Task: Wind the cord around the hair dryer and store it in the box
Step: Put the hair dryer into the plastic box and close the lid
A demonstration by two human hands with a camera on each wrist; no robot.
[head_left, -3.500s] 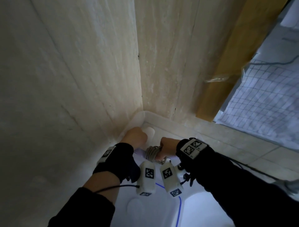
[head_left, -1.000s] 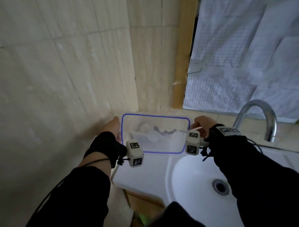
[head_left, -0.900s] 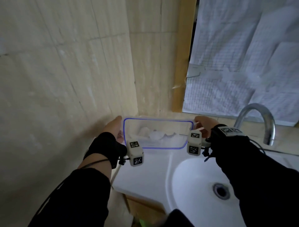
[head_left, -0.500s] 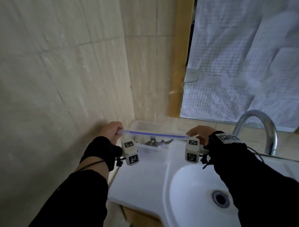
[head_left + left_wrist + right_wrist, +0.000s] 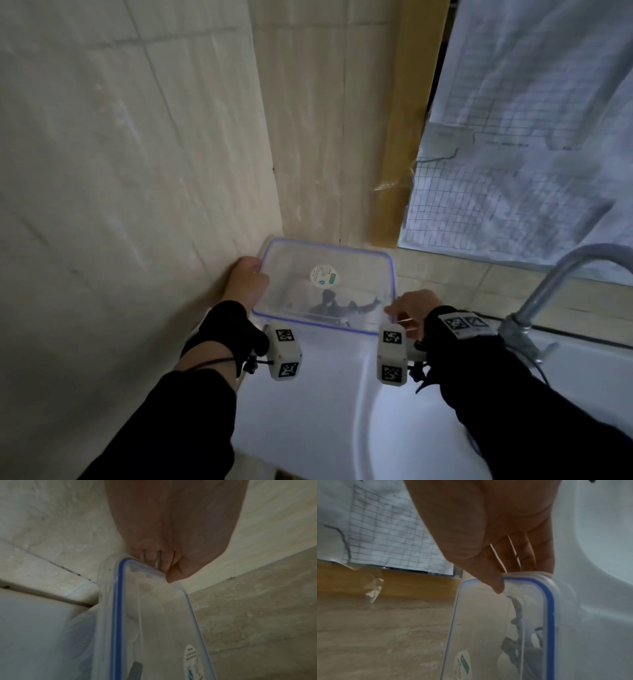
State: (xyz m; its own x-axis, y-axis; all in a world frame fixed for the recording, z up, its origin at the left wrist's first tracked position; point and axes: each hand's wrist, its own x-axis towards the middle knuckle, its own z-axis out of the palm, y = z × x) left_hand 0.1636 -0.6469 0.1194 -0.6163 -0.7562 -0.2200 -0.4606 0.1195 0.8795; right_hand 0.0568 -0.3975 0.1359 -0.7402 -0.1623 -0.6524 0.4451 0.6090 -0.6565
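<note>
Left: beige tiled wall (image 5: 137, 171) runs into the corner. Left hand (image 5: 247, 282) sits between that wall and the box, thumb on top of the clear rectangular plastic lid with blue seal rim (image 5: 342, 267), fingers curled under its left short edge. Left wrist view confirms it: thumb tip (image 5: 173, 577) on the lid top, fingers behind the edge, so the hand is clamped on the lid.

Centre: lid lies roughly level over the clear plastic storage box (image 5: 329, 325), which stands on the white basin surround (image 5: 308, 394) in the corner, against the back wall. Cannot tell if the lid is fully seated or latched. Round white sticker with green mark (image 5: 324, 275) on the lid. Through the plastic: pale hair dryer body (image 5: 535, 641) with grey cord (image 5: 337, 306) bunched on it, inside the box, toward the near side. How tightly the cord is wound is not clear.

Right: right hand (image 5: 409, 306) grips the lid's right short edge near the front corner, thumb (image 5: 494, 584) pressed on top, fingers wrapped over the edge. Hands are apart, one at each end of the lid. Both wrists carry black straps and white marker-tagged camera blocks.

Further right: wooden window frame post (image 5: 404, 137), gridded paper sheets (image 5: 513, 154) over the window, curved metal tap (image 5: 548, 291), white basin bowl (image 5: 428, 445).
</note>
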